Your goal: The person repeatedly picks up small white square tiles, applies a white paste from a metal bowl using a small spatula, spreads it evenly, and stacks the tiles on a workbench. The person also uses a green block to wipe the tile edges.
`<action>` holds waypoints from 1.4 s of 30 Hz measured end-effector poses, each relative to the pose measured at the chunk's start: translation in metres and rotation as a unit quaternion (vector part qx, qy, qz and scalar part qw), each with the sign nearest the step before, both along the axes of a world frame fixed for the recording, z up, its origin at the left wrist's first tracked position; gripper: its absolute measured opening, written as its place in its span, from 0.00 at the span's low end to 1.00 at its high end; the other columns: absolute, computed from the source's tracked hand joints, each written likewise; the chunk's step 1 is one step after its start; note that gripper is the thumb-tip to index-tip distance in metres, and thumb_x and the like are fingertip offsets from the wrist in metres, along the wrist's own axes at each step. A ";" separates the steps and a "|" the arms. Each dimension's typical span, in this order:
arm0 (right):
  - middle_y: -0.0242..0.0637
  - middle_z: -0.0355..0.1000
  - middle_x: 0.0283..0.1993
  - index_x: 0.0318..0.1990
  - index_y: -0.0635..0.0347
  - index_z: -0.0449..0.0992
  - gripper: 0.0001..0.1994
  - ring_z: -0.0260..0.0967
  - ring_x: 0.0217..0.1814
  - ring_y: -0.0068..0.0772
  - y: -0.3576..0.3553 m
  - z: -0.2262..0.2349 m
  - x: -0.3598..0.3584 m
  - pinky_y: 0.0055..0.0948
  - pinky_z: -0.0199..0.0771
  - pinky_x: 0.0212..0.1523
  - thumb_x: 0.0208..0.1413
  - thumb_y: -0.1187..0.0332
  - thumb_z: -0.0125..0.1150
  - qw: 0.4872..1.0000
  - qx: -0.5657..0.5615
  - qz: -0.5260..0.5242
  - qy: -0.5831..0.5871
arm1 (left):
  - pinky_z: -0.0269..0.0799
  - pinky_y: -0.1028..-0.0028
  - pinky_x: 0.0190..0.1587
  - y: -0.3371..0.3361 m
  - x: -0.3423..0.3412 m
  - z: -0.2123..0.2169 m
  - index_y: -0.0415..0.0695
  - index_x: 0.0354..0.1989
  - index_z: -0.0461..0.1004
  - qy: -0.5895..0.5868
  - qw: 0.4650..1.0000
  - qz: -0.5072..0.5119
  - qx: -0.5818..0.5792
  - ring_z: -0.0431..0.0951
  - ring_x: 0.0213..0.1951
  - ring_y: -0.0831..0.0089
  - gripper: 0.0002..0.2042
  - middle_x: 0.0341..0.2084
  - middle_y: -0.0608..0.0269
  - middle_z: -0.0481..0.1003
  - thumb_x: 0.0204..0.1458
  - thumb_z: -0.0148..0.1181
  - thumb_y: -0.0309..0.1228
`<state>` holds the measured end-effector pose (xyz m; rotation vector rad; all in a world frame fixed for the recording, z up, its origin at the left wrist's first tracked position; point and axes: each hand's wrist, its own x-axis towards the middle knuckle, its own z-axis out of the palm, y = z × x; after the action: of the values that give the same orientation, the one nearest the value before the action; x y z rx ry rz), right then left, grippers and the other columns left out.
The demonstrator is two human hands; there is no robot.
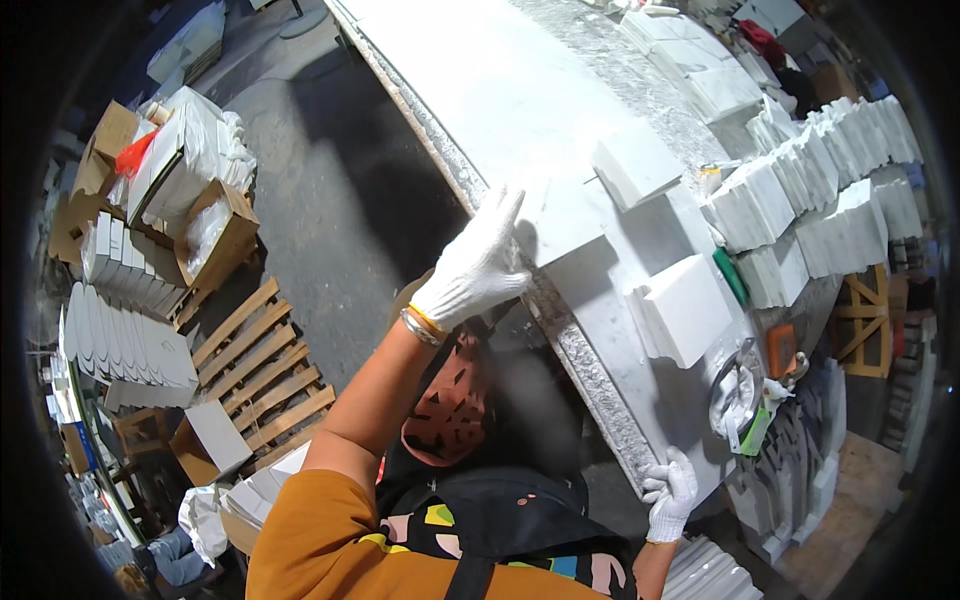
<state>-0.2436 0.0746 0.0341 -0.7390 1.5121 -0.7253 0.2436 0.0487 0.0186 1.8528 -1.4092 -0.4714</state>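
At the left, on and around a wooden pallet [265, 375], open cardboard boxes: inside the middle cardboard box [243, 225], crumpled clear plastic [208, 235]; above it, beside red plastic [135, 155], a taller brown carton [118, 128] with contents too jumbled to make out. Lower down, another open box [190, 450], tilted, its inside partly visible. Far right, a slatted wooden crate [865, 325], too dim within to read. In front, a long stone-topped bench [590, 370], rough along its near edge, with a white slab [560, 215] lying on its upper stretch and two white blocks [637, 165] farther to the right. At the slab's left edge, the white-gloved left hand [475, 265], bare forearm reaching up from below, fingers stretched forward, thumb set apart; wide in spread, but cannot tell whether gripping the slab. At the bench's near corner, the gloved right hand [670, 495], fingers bent inward in a narrow curl; cannot tell whether holding the edge or only resting there. Hidden behind the glove: part of the slab's edge. Cut off by the dark rim: stacked pieces on both sides. Washed out by glare: the slab's far end.
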 end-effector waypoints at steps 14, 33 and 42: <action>0.46 0.78 0.38 0.56 0.71 0.72 0.15 0.75 0.30 0.28 -0.036 0.037 0.197 0.19 0.72 0.26 0.67 0.70 0.52 0.957 0.007 0.290 -0.027 | 0.76 0.78 0.32 -0.025 0.024 0.009 0.43 0.44 0.78 0.432 0.891 0.091 0.108 0.79 0.30 0.80 0.14 0.31 0.66 0.80 0.56 0.64 0.40; 0.29 0.77 0.42 0.55 0.63 0.74 0.19 0.72 0.35 0.17 -0.048 0.030 0.243 0.19 0.72 0.32 0.65 0.58 0.60 0.928 -0.076 0.335 -0.141 | 0.73 0.77 0.39 0.083 -0.074 0.021 0.34 0.50 0.69 0.534 0.843 0.049 -0.024 0.77 0.34 0.75 0.16 0.36 0.57 0.77 0.56 0.63 0.27; 0.47 0.80 0.45 0.50 0.63 0.80 0.13 0.79 0.46 0.37 -0.005 0.078 0.120 0.30 0.77 0.49 0.59 0.69 0.64 0.841 -0.349 0.409 0.068 | 0.73 0.72 0.52 0.057 -0.119 0.072 0.35 0.61 0.69 0.353 0.889 -0.278 0.089 0.78 0.48 0.71 0.30 0.48 0.54 0.79 0.49 0.73 0.29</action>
<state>-0.1233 0.0693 0.1121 -1.8754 0.8560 -0.5396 0.1250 0.1053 0.0907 1.1537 -1.3632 -1.4405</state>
